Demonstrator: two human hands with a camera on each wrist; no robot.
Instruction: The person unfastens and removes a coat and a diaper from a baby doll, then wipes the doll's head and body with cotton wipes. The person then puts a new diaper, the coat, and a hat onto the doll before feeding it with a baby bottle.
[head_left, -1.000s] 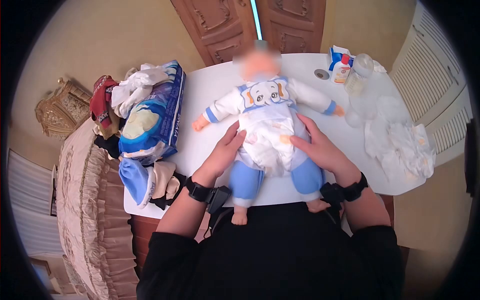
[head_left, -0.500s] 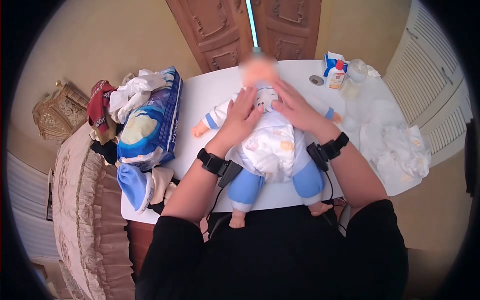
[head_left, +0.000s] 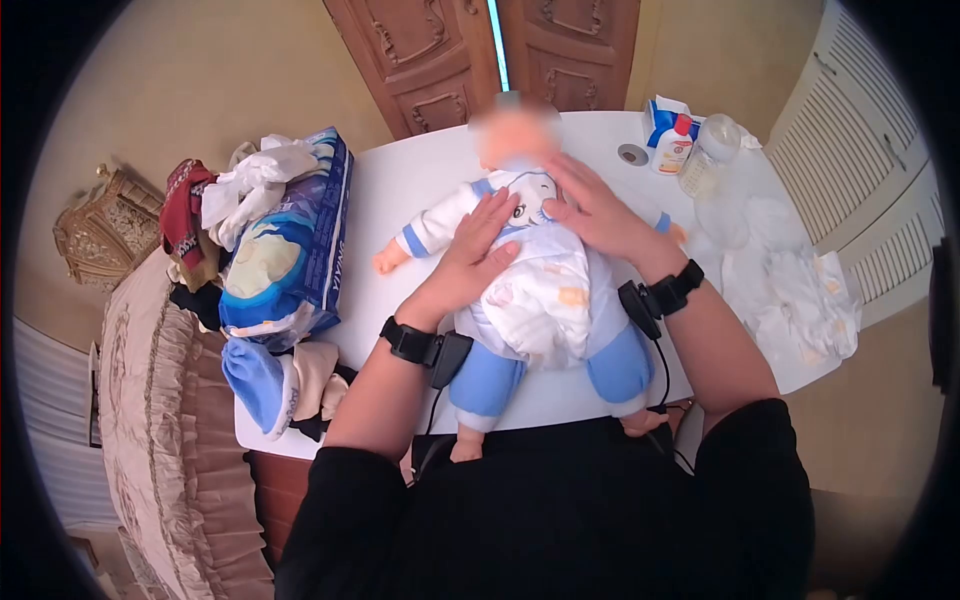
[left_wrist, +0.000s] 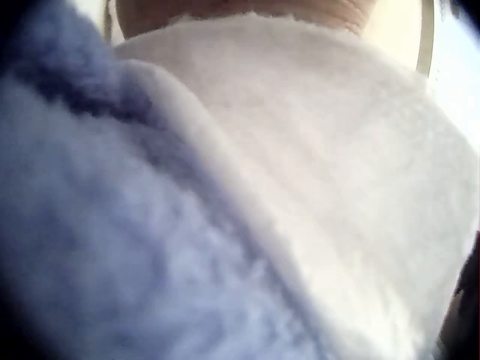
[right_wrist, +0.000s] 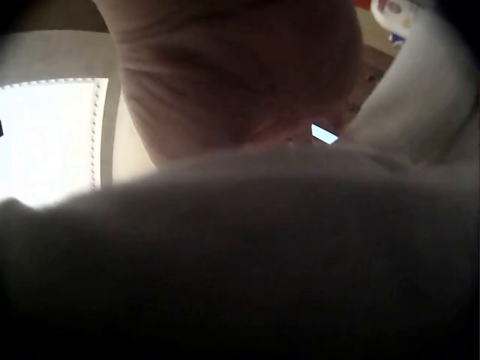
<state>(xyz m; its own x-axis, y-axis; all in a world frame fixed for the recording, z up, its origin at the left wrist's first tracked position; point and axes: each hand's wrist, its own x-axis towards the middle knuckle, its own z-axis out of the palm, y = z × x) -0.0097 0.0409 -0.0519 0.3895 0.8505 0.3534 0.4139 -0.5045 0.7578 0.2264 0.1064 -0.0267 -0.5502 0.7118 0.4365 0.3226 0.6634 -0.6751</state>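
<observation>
A baby doll [head_left: 445, 215] in a white and blue suit lies on its back on the white table [head_left: 400, 165], its feet towards the person. A white diaper [head_left: 545, 310] with small prints covers its belly and hips. My left hand [head_left: 475, 258] lies with extended fingers over the chest, near the elephant picture [head_left: 527, 210]. On the other side of that picture my right hand [head_left: 597, 212] rests, fingers stretched towards the doll's neck. The left wrist view is filled by blue plush fabric [left_wrist: 142, 247] and white material [left_wrist: 315, 142]. The right palm [right_wrist: 240, 75] shows above dark, blurred cloth in the right wrist view.
A blue diaper pack [head_left: 295, 240] with clothes on it stands at the left, beside a blue cap [head_left: 258, 385]. At the back right are a lotion bottle [head_left: 673, 147] with a red cap and a clear bottle [head_left: 712, 155]. Crumpled diapers [head_left: 800, 310] lie at the right.
Both hands have moved from the diaper's sides up to the doll's chest. In the last half second the left hand has slid slightly back down, while the right has stayed near the neck.
</observation>
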